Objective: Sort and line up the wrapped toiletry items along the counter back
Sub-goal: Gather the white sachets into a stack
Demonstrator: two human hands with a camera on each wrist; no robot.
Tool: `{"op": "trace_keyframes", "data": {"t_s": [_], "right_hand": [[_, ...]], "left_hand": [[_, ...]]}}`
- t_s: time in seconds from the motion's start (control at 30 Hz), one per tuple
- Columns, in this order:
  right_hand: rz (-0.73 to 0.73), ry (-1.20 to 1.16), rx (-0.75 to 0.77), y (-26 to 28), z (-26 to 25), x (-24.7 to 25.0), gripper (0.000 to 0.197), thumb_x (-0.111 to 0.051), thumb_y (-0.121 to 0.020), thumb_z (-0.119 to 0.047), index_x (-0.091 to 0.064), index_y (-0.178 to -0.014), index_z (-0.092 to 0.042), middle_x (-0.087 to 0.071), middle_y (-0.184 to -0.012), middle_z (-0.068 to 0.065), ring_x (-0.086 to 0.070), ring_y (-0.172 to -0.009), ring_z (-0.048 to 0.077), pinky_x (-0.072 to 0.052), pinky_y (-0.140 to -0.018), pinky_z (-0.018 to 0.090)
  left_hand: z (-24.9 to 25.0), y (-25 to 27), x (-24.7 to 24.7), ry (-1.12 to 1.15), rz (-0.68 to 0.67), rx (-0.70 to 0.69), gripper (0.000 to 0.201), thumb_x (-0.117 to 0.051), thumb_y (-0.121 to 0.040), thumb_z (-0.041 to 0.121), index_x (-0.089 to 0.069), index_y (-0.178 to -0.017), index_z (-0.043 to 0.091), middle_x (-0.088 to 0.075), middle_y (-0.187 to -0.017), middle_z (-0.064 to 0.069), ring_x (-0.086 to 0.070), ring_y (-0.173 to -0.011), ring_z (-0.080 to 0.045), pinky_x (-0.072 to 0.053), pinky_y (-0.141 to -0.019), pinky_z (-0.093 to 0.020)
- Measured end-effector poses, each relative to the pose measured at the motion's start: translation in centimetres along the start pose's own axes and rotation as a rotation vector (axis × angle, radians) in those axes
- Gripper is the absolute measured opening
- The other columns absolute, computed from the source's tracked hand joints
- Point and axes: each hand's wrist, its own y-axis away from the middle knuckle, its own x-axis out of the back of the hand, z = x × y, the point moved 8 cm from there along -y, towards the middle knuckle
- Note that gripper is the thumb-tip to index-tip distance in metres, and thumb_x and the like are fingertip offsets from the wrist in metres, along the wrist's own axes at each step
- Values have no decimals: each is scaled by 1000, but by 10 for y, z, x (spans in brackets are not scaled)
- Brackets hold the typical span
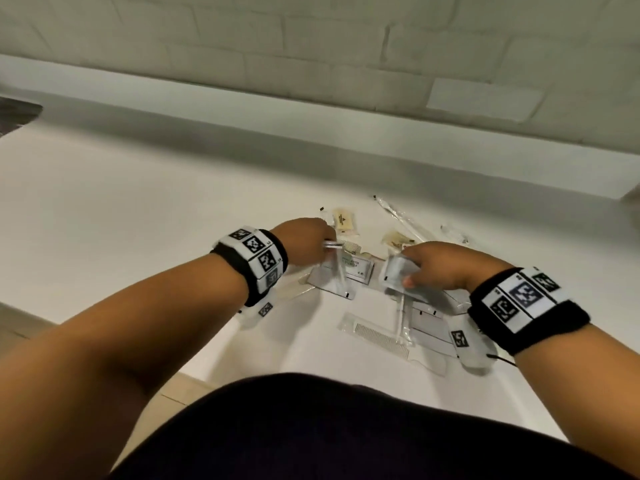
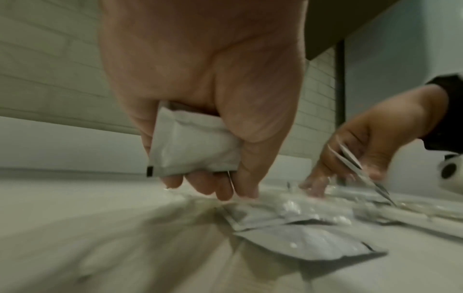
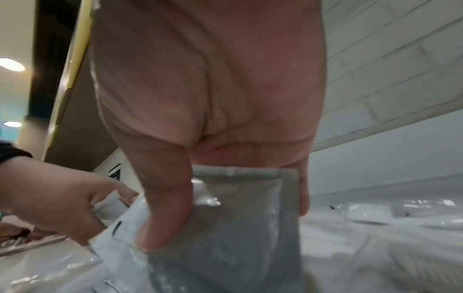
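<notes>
- Head view: a white counter (image 1: 138, 209) runs back to a low upstand under a pale tiled wall (image 1: 311, 46). Wrapped toiletries lie scattered near the front edge: a comb in clear wrap (image 1: 381, 336), a small soap packet (image 1: 343, 220), flat sachets (image 1: 356, 270). The left hand (image 1: 304, 239) and right hand (image 1: 446, 265) reach in from either side, both wrists banded with black-and-white markers.
- Left wrist view: the left hand (image 2: 200, 89) points down, its fingers curled round a white pouch (image 2: 190, 146) held just above the counter (the surface below is blurred). More sachets lie beside it.
- Right wrist view: the right hand (image 3: 208, 99) pinches a grey-white sachet (image 3: 238, 228), thumb pressed on its face, fingers behind it, above the pile.
</notes>
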Motion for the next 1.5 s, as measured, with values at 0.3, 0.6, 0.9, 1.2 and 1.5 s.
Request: {"op": "trace_keyframes", "data": {"t_s": [0.3,0.6,0.9,1.2,1.5], "right_hand": [[71,-145,-160,14,30,-10,37,-66,-86,-25,-58,-122,-26,-61,-121,-2,-56,-105,20,-44,-92,34],[160,-241,-159,23,37,-12,40,-64,-89,-25,-55,-128,-22,-58,-129,0,-54,-107,19,-40,-89,29],[374,-165,-16,38,23,11,16,-60,-88,-28,-62,-100,-16,-59,-102,4,-59,-92,23,-51,-85,41],[512,-560,49,73,38,20,14,-52,-94,-24,-58,-106,-22,-67,-90,2,-67,-76,26,-55,-68,36],[635,-1180,249,87,16,51,17,-60,-92,-19,-63,-109,-16,-73,-103,10,-70,-91,29,-56,-78,41]], "left_hand": [[51,-31,-5,-33,78,-202,30,-58,-88,26,-56,-115,14,-58,-107,-7,-56,-99,-26,-44,-80,-32],[39,-34,-27,-131,-88,-85,81,-78,-69,49,-41,-133,16,-56,-123,-7,-52,-111,-27,-43,-87,-35],[46,-20,-26,-238,-94,-17,54,-69,-79,45,-54,-122,16,-60,-115,-7,-59,-104,-27,-48,-86,-35],[59,13,47,186,423,31,27,-54,-94,25,-47,-117,12,-64,-96,-8,-58,-84,-32,-35,-66,-31],[135,29,32,1623,119,-91,45,-57,-78,61,-57,-96,20,-44,-72,1,-41,-62,-13,-40,-60,-27]]}}
